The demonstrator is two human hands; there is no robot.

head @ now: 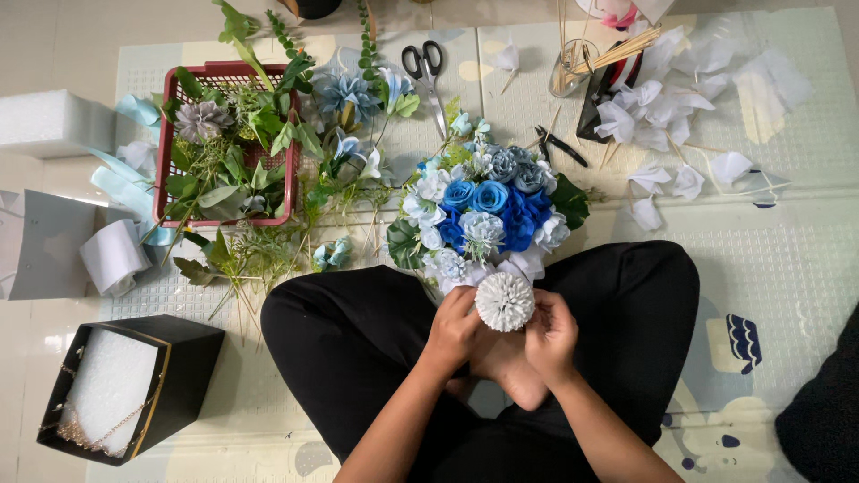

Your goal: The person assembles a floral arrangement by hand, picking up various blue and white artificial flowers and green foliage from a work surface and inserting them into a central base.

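Head view looks straight down on you sitting cross-legged on a pale floor mat [787,268]. Your left hand [454,326] and right hand [551,333] are close together, both closed around the stem end of a blue and white flower bouquet [488,210]; the round white bundle of stem ends [505,301] shows between your fingers and faces up at you. The bouquet's head lies away from you, resting on the mat just past your knees.

Around it the mat is crowded. To your left stands a red plastic basket [166,170] stuffed with green leaves and a grey-purple flower, and loose greenery [242,255] spills from it toward your left knee. Black-handled scissors [426,70] lie beyond the bouquet, with small black pliers [559,143] just to the right of them, touching nothing. Farther right a glass jar of wooden sticks [573,70] stands among scattered white paper petals [658,116]. Near your left side sits a black box with white foam [125,386] and a gold chain across it. A roll of white ribbon [112,257] lies beside the basket, and a white foam block [49,121] sits at the far left edge.
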